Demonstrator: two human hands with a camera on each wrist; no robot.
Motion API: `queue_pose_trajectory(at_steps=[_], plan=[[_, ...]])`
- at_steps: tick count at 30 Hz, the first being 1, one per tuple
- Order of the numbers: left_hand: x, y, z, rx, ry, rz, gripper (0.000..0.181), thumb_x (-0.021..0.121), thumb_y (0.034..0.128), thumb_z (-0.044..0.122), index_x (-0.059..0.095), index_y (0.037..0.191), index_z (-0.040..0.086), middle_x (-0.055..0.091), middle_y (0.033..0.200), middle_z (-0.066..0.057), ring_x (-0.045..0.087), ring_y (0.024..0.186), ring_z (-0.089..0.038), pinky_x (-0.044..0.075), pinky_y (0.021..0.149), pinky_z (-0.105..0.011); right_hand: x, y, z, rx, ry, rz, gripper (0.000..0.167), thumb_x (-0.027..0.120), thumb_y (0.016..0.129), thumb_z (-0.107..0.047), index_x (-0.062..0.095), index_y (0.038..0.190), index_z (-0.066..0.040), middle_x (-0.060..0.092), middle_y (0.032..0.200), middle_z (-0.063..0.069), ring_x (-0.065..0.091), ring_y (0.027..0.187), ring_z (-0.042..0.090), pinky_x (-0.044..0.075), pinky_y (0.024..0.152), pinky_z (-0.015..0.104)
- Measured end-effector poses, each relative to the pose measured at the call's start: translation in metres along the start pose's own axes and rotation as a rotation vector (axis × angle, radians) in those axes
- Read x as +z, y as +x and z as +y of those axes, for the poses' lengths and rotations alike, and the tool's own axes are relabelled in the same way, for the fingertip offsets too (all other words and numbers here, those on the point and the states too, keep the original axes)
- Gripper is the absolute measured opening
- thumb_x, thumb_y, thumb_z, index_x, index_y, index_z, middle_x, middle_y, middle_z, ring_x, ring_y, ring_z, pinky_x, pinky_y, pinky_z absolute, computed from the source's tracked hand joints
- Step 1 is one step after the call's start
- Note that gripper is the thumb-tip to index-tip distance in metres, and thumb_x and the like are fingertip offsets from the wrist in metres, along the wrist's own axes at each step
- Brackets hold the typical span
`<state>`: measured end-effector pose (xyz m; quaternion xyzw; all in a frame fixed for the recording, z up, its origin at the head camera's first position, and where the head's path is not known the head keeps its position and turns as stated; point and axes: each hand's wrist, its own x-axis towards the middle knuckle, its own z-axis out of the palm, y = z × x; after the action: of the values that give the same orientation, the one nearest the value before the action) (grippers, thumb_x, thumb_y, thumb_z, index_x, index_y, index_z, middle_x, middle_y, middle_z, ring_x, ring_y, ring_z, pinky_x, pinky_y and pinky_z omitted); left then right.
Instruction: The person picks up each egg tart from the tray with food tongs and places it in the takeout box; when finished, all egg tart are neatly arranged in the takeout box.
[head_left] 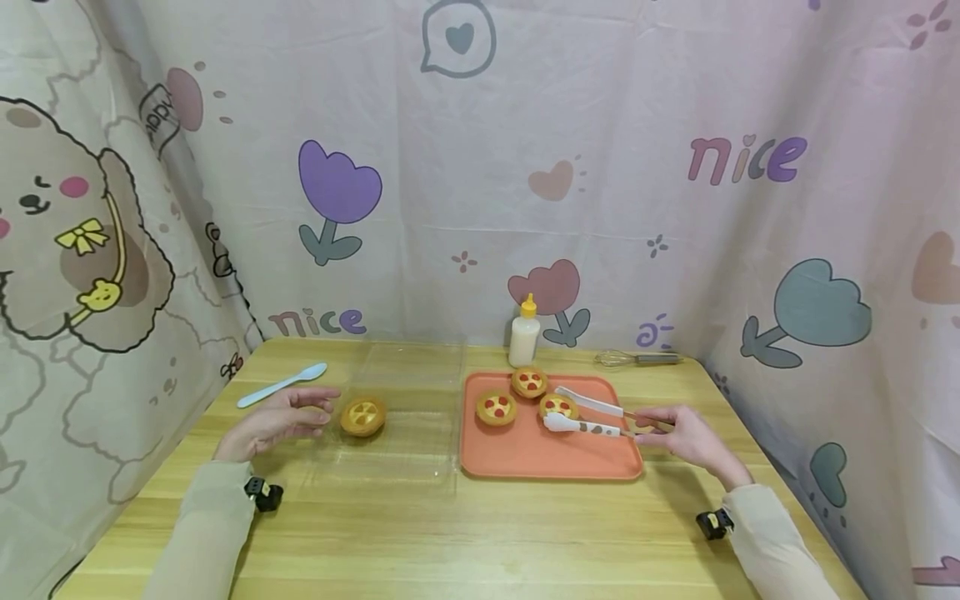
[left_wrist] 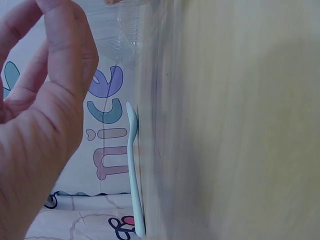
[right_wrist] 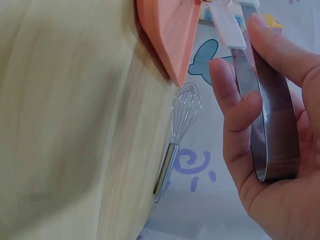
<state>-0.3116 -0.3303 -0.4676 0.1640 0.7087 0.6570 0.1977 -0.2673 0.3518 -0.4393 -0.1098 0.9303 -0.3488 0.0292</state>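
Observation:
My right hand holds metal tongs with white tips, its thumb and fingers on the two arms. In the head view the tips lie on either side of a small tart with red pieces on the orange tray; whether they touch it I cannot tell. Two similar tarts, a left one and a back one, sit beside it. My left hand, fingers loosely bent, is at the left side of a clear plastic container; contact is unclear. A plain yellow-topped tart sits in the container.
A pale blue spoon lies at the table's back left. Behind the tray stands a white squeeze bottle with a yellow cap. To its right lies a whisk. A printed curtain hangs behind the wooden table.

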Motion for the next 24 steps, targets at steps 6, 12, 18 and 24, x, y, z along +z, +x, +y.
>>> queue_pose_trajectory(at_steps=[6, 12, 18, 24], plan=[[-0.001, 0.000, -0.001, -0.001, -0.004, 0.000, 0.057, 0.056, 0.0961, -0.001, 0.031, 0.146, -0.011, 0.058, 0.118, -0.012, 0.066, 0.094, -0.015, 0.060, 0.082, -0.034, 0.003, -0.001, 0.002, -0.038, -0.022, 0.031, 0.047, 0.077, 0.085, -0.027, 0.066, 0.125, -0.003, 0.070, 0.116, 0.016, 0.067, 0.106, 0.032, 0.057, 0.089, 0.043], [0.000, 0.000, 0.000, -0.021, 0.003, 0.010, 0.057, 0.057, 0.0961, 0.000, 0.032, 0.146, -0.010, 0.058, 0.119, -0.012, 0.066, 0.095, -0.015, 0.060, 0.083, -0.035, 0.006, -0.001, 0.002, -0.031, -0.048, 0.072, 0.045, 0.078, 0.084, -0.028, 0.069, 0.122, -0.006, 0.072, 0.114, 0.012, 0.069, 0.104, 0.030, 0.057, 0.089, 0.043], [0.001, 0.001, 0.001, -0.015, 0.015, 0.002, 0.060, 0.058, 0.0958, 0.001, 0.030, 0.147, -0.011, 0.057, 0.119, -0.015, 0.065, 0.095, -0.015, 0.060, 0.084, -0.037, 0.007, -0.002, 0.000, -0.006, -0.039, 0.099, 0.041, 0.078, 0.084, -0.027, 0.071, 0.120, -0.009, 0.073, 0.112, 0.010, 0.067, 0.108, 0.031, 0.057, 0.089, 0.040], [0.002, 0.000, 0.001, -0.004, 0.014, -0.006, 0.060, 0.058, 0.0958, 0.002, 0.029, 0.147, -0.011, 0.057, 0.119, -0.015, 0.065, 0.094, -0.015, 0.060, 0.084, -0.037, 0.006, -0.002, -0.007, -0.021, -0.031, 0.105, 0.038, 0.076, 0.087, -0.026, 0.071, 0.120, -0.009, 0.070, 0.118, 0.014, 0.065, 0.108, 0.032, 0.055, 0.080, 0.025]])
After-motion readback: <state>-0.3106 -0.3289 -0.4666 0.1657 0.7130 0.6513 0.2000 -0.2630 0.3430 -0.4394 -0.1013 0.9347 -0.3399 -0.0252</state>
